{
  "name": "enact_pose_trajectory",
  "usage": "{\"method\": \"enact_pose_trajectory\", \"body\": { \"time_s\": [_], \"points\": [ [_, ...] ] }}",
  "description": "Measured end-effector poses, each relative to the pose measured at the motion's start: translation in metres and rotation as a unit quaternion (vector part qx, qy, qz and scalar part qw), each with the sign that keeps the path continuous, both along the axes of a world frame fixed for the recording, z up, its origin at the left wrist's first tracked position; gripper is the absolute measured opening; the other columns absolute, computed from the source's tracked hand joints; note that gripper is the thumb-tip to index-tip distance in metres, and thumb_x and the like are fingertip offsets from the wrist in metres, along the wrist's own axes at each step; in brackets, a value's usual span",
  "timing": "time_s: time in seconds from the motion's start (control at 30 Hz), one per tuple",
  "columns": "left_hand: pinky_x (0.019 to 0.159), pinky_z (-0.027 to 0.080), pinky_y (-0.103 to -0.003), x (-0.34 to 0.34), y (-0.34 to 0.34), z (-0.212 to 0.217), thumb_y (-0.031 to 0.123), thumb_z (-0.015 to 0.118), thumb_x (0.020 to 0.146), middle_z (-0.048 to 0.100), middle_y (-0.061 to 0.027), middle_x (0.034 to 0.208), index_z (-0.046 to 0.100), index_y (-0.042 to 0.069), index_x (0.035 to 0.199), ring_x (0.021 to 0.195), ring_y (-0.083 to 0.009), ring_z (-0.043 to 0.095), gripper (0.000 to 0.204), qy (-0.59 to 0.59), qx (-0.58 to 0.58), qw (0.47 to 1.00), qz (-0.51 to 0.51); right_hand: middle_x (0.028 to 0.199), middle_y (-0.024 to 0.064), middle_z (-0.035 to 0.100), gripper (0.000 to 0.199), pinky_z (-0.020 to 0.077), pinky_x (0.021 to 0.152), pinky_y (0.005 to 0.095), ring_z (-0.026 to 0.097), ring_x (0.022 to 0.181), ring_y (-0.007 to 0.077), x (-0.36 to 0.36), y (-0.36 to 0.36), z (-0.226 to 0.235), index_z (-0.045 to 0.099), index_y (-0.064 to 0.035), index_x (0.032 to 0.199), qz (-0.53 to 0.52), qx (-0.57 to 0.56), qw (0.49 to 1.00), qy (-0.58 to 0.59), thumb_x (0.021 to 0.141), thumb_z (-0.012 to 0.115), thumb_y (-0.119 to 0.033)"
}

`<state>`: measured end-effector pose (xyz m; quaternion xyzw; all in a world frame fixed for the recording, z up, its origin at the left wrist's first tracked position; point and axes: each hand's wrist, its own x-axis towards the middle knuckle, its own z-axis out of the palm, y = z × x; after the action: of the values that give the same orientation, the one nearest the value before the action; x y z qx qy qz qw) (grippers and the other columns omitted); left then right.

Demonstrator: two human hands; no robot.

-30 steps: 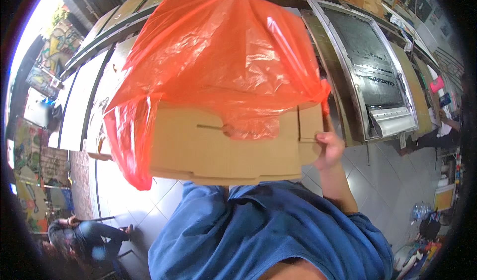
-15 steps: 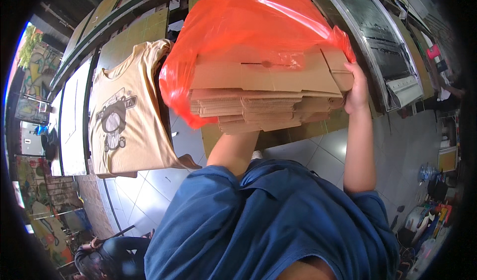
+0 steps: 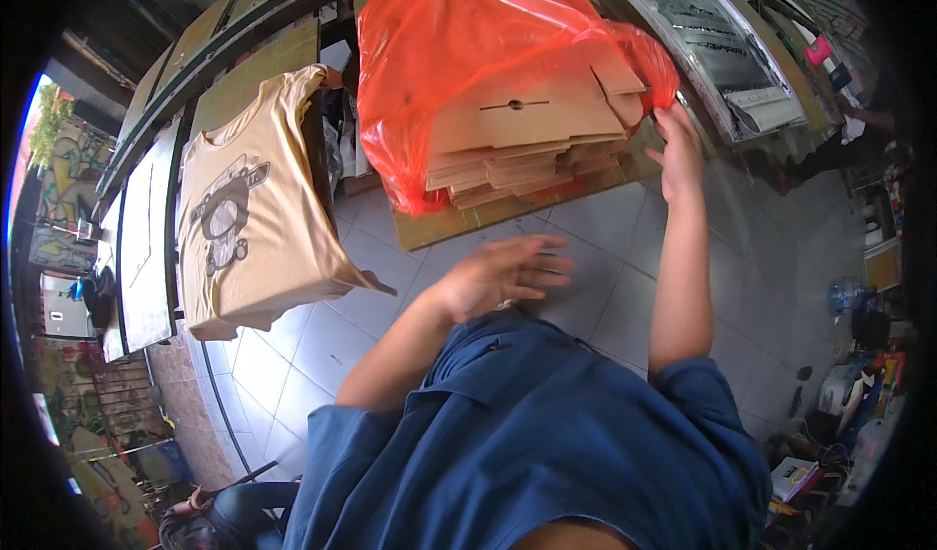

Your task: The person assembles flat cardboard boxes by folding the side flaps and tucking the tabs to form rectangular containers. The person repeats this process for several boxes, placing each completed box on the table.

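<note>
Stack of flattened cardboard boxes [image 3: 532, 140], half sheathed in an orange plastic bag [image 3: 459, 52], sat on a brown board [image 3: 468, 220] on the bench when I looked. A second before, the same stack was held up close to the chest with both hands under it; half a second before, it was being pushed forward and up. So the set-down read as done, or nearly. Right hand [image 3: 678, 150] was at the right end of the stack, fingers loosely curled against the cardboard edge and the bag's rim, touching but not clamped round anything that I could see. Left hand [image 3: 503, 275] had come away: below the stack and well clear of it, palm down, fingers spread, holding nothing. My judgement: the weight was then on the board, the right hand only steadying. Left of the stack, a tan printed T-shirt [image 3: 244, 218] lay draped over a board. Below the stack, grey floor tiles [image 3: 625, 257].
</note>
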<state>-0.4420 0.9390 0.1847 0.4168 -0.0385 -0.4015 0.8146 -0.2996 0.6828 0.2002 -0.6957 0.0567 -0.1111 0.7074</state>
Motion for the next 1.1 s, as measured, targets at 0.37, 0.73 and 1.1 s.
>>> {"method": "enact_pose_trajectory", "body": {
  "time_s": [0.37, 0.73, 1.1],
  "points": [
    [0.094, 0.042, -0.040, -0.092, 0.119, 0.021, 0.044, 0.042, 0.094, 0.053, -0.0222, 0.127, 0.040, 0.001, 0.135, 0.117, -0.0304, 0.052, 0.060, -0.081, 0.089, 0.965, 0.231, 0.127, 0.0154, 0.051, 0.056, 0.0420, 0.090, 0.0385, 0.054, 0.110, 0.0252, -0.149, 0.044, -0.043, 0.038, -0.0031, 0.137, -0.045, 0.025, 0.997, 0.062, 0.091, 0.057, -0.029],
    [0.082, 0.046, -0.030, -0.114, 0.323, 0.065, 0.033, 0.045, 0.097, 0.066, -0.0150, 0.106, 0.053, -0.002, 0.124, 0.096, -0.0213, 0.064, 0.045, -0.222, 0.265, 0.814, 0.466, 0.107, 0.0161, 0.060, 0.038, 0.0482, 0.082, 0.0304, 0.059, 0.094, 0.0181, -0.179, 0.200, -0.023, 0.046, 0.0049, 0.126, 0.297, 0.013, 0.949, -0.102, 0.091, 0.056, -0.007],
    [0.074, 0.047, -0.027, 0.027, 0.663, -0.019, 0.026, 0.063, 0.088, 0.067, -0.0088, 0.097, 0.062, 0.002, 0.112, 0.088, -0.0154, 0.062, 0.034, -0.190, 0.513, 0.627, 0.555, 0.105, 0.0130, 0.063, 0.035, 0.0488, 0.083, 0.0300, 0.060, 0.095, 0.0170, -0.028, 0.416, 0.027, 0.053, 0.0029, 0.119, 0.358, -0.157, 0.917, -0.084, 0.092, 0.055, -0.019]
  ]
}}
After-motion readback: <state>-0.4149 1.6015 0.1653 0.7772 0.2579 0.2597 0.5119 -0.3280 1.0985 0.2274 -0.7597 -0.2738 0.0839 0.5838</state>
